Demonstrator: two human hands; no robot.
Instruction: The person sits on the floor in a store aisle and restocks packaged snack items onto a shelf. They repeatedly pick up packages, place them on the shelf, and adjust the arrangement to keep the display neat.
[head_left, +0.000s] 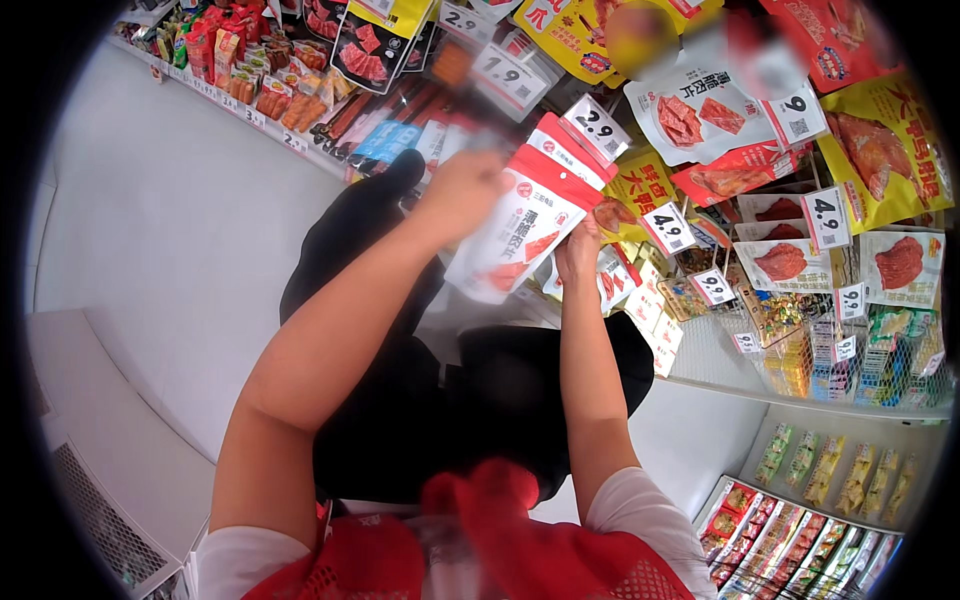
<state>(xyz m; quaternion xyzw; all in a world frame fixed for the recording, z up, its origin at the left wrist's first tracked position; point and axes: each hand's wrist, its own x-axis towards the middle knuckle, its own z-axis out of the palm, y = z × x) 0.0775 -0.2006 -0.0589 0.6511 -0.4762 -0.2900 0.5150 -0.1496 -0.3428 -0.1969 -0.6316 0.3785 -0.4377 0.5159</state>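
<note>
A white and red pouch of thin meat slices (517, 232) hangs tilted in front of the shelf display, its lower part blurred. My left hand (463, 193), blurred by motion, grips its upper left edge with bent fingers. At its right edge my right hand (579, 249) holds the pouch, some fingers hidden behind it. Directly behind the red top band is a similar pouch (553, 142), below a price tag (596, 129) on a hook. Another red-topped pouch (616, 279) shows just right of my right wrist.
Hanging snack bags, such as a yellow bag (885, 150), crowd the right, with price tags (667, 229) jutting out. White cartons (654, 319) stand below. Packed snacks (277, 94) line the upper left shelf. My black-clad knees (510, 375) are beneath my arms. Pale floor (165, 187) extends left.
</note>
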